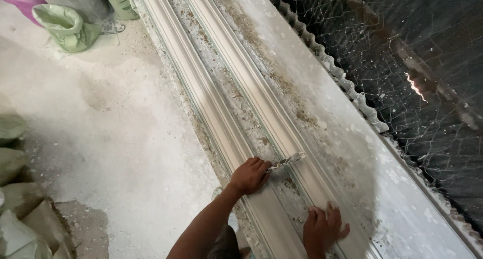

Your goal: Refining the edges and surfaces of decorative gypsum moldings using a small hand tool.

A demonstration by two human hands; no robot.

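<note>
- A metal scraper is gripped in the closed left hand.
- The right hand is laid flat, fingers spread, on the plaster moulding.

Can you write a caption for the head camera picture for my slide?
Left hand scrapes a metal blade along a long white moulding; right hand rests flat beside it.

Pale green sacks stand open at upper left.

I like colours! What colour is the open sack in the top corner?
Pale green sack, seen in the head view.
</note>
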